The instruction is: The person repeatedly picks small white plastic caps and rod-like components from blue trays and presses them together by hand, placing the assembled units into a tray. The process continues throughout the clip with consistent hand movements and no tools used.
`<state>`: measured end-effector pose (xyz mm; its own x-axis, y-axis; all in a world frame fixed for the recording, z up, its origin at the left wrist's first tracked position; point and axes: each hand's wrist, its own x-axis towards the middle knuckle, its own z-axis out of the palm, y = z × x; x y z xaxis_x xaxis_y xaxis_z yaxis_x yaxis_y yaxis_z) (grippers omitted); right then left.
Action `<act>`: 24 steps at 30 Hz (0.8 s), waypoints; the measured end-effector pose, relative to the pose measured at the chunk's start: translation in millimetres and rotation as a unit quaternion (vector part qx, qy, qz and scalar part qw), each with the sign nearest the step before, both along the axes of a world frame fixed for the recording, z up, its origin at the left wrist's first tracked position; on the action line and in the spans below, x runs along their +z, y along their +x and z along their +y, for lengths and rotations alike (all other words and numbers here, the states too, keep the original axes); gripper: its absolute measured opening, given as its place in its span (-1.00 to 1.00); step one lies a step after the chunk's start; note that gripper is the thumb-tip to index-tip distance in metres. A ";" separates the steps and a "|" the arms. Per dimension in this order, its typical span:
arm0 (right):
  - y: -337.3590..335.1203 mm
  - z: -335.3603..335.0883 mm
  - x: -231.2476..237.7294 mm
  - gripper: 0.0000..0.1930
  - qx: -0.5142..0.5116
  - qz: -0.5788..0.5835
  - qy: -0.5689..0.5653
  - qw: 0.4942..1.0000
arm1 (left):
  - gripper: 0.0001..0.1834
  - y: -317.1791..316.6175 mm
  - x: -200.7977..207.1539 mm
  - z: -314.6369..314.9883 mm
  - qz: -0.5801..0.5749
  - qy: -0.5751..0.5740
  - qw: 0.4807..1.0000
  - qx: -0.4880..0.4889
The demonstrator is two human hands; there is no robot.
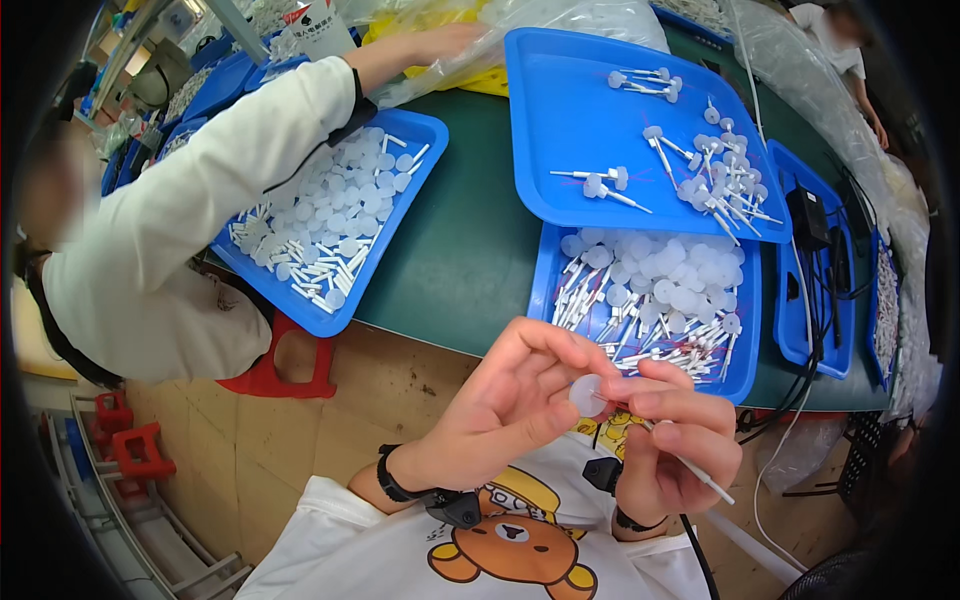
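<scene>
Above my lap, my left hand (505, 400) pinches a frosted white plastic disc (586, 396) between thumb and fingers. Close beside it, my right hand (685, 435) is closed around a thin white stick (712, 482) that points down to the right. Fine reddish strands show between the disc and the right fingertips; whether disc and stick are joined is hidden. Just beyond my hands, a blue tray (752, 345) holds loose discs (690, 275) and white sticks with reddish strands (590, 300). Resting over its far edge, another blue tray (575, 100) carries several disc-and-stick pieces (730, 175).
At left, a co-worker's white sleeve (220, 150) reaches over another blue tray (432, 135) of discs and sticks, toward a yellow bag (485, 80). A black adapter (808, 215) with cables lies on the right. Red stools (140, 452) stand on the floor. The tabletop (450, 240) is green.
</scene>
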<state>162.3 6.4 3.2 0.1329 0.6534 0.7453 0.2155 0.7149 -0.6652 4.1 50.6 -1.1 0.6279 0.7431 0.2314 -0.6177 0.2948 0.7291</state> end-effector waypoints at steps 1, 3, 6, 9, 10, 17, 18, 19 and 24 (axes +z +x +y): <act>0.8 -0.7 0.0 -0.65 -0.001 -0.004 0.001 1.000 | -0.64 0.8 -1.0 0.2 -0.003 0.001 1.000 0.002; 1.0 -2.5 0.3 -0.65 0.000 -0.001 0.001 1.000 | -0.67 1.3 0.3 -1.0 0.015 -0.008 1.000 0.012; 0.8 -4.4 0.5 -0.65 -0.001 0.019 0.000 1.000 | -0.75 0.2 3.7 -3.1 0.053 -0.039 0.997 0.027; 0.6 -4.3 0.1 -0.69 -0.017 0.022 -0.002 1.000 | -0.81 -0.7 0.6 -0.7 0.038 -0.086 0.995 0.018; 0.5 -4.1 -0.5 -0.73 -0.028 0.006 -0.004 1.000 | -0.82 -0.2 1.7 -0.6 0.025 -0.108 0.994 0.010; -1.7 -4.7 -3.4 -0.62 0.020 0.035 0.003 0.999 | -0.73 3.8 3.0 -4.8 0.047 -0.195 0.980 -0.006; -2.1 -4.4 -3.8 -0.62 0.021 0.031 0.001 0.999 | -0.70 5.8 7.8 -5.7 0.050 -0.209 0.977 -0.006; -2.6 -4.0 -4.2 -0.61 0.023 0.026 0.000 0.999 | -0.66 7.5 13.0 -6.5 0.052 -0.224 0.973 -0.006; -3.8 -5.3 -5.3 -0.60 0.001 -0.004 -0.006 1.000 | -0.57 4.0 11.4 -9.7 0.056 -0.204 0.977 -0.035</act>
